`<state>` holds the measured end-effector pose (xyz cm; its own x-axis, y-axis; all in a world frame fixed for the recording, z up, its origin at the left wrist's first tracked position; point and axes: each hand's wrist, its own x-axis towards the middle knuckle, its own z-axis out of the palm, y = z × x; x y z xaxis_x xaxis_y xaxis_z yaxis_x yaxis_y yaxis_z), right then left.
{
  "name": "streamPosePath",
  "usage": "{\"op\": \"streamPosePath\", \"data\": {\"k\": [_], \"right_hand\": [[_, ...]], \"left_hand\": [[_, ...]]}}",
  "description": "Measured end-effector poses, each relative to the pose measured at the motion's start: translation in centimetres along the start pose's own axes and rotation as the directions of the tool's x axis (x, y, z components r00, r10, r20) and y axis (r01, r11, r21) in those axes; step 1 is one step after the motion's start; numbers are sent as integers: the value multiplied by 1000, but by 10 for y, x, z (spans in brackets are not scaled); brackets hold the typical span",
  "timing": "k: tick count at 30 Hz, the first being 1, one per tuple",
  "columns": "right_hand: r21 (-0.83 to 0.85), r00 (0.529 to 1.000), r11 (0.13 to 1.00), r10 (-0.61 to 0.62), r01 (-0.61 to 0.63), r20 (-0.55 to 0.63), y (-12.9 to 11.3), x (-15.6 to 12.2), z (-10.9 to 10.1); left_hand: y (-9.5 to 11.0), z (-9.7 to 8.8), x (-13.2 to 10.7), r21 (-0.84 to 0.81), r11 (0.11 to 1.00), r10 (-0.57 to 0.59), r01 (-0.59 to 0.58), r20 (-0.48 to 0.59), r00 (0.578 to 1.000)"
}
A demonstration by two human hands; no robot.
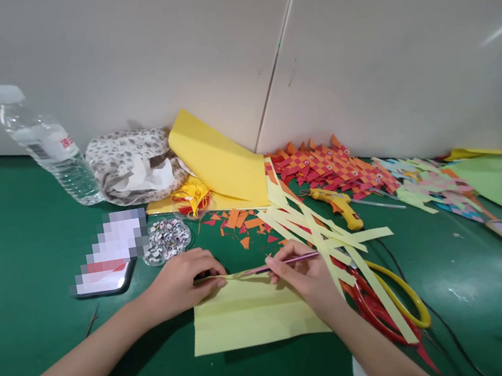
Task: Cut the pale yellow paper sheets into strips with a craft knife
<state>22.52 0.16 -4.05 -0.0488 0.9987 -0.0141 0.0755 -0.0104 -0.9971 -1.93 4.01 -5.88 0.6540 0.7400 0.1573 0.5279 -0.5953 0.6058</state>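
Observation:
A pale yellow sheet of paper [253, 324] lies on the green table in front of me. My left hand [192, 280] is closed at its upper left edge, thumb and fingers pressed together on the paper; part of that edge is hidden under the fingers. In my right hand [311, 280] is a slim pink pencil [298, 259], held almost level, its tip pointing left along the sheet's top edge. Cut pale yellow strips [334, 232] lie crossed over each other just right of this hand, partly covering scissors with red and yellow handles [417, 304].
A phone [109, 255], a bag of googly eyes [166, 239] and a water bottle [52, 149] stand or lie left. Behind are yellow paper [222, 160], a patterned pouch [126, 150] and woven red-orange paper fish [329, 169]. A yellow glue gun [339, 204] lies right, near a cable.

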Motion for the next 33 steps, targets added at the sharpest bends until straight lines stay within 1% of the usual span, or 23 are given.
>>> {"op": "streamPosePath", "data": {"k": [4, 6, 9, 15, 21, 27, 30, 33], "right_hand": [[-16, 999, 1000, 27, -26, 30, 2, 1, 4], [-5, 999, 999, 34, -34, 25, 3, 2, 3], [0, 999, 1000, 19, -19, -28, 6, 3, -3], [-8, 984, 997, -80, 80, -158, 5, 5, -17], [-41, 972, 990, -138, 133, -188, 4, 4, -15], [-36, 954, 986, -168, 164, -250, -1, 5, -18], [-7, 955, 983, -177, 181, -237, -5, 2, -15], [-9, 978, 989, -148, 149, -148, -7, -2, -7]], "left_hand": [[-3, 2, 0, 6, 1000, 18, -18, -8, 1000], [-4, 3, 0, 10, 1000, 13, -13, -7, 1000], [-4, 3, 0, 19, 1000, 0, 0, -5, 1000], [-2, 2, -1, 17, 1000, -4, 4, -9, 1000], [-2, 2, -1, 15, 1000, -22, 23, -6, 1000], [-3, 2, 0, 6, 1000, -22, 22, -5, 1000], [-4, 3, -1, 3, 1000, -20, 20, -9, 1000], [-3, 2, -1, -1, 1000, -19, 19, 0, 1000]]}}
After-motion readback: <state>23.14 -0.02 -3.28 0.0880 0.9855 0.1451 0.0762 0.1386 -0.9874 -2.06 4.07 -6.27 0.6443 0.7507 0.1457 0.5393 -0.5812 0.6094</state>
